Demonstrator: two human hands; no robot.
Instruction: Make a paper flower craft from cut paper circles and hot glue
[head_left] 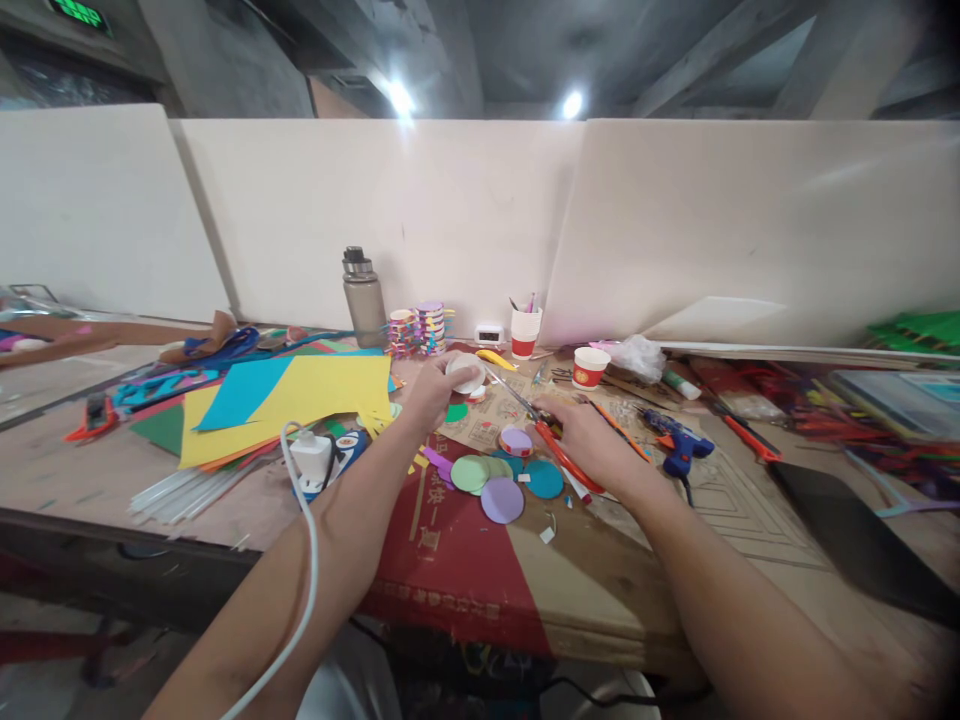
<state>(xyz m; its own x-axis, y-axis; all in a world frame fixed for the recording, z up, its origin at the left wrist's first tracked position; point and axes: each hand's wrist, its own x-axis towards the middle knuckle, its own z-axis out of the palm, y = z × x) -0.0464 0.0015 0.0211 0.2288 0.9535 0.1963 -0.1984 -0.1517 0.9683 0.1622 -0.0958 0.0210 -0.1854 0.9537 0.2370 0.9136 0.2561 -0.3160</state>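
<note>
My left hand (433, 392) is closed round a white paper cup (466, 372) lying on its side over the table. My right hand (586, 440) grips red-handled scissors (559, 447), whose blades point up and left toward the cup. Between the hands lie several cut paper circles (501, 497) in green, purple and teal, and a small red-and-white ring (516, 441). Both forearms reach forward from the bottom of the view.
Yellow and blue paper sheets (300, 395) lie at the left beside a white charger (311, 457) with its cable. A steel bottle (364, 298), paper cups (589, 367), a blue glue gun (679, 440) and paper scraps fill the table. White panels (465, 210) stand behind.
</note>
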